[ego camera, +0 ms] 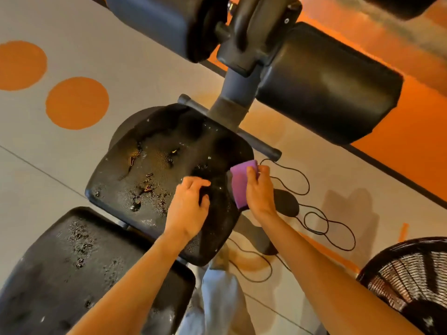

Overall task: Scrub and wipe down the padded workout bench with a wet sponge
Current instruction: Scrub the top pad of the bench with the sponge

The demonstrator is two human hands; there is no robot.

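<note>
Grey floor [150,76] with orange dots under the wet seat pad [154,165] — my right hand [257,189] grips the purple sponge [239,182] against its right edge, left hand [189,204] resting loosely curled on it.

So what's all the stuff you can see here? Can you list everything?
seat pad: one, black, wet with droplets, middle of view
back pad: one, black, wet, lower left
roller pads: two, black, top, either side of the bench post
sponge: one, purple, at the seat pad's right edge
cord: one, black, looped on the floor right of the bench
fan: one, black, lower right corner
floor circles: two, orange, upper left
left hand: one, rests on the seat pad
right hand: one, grips the sponge
</note>
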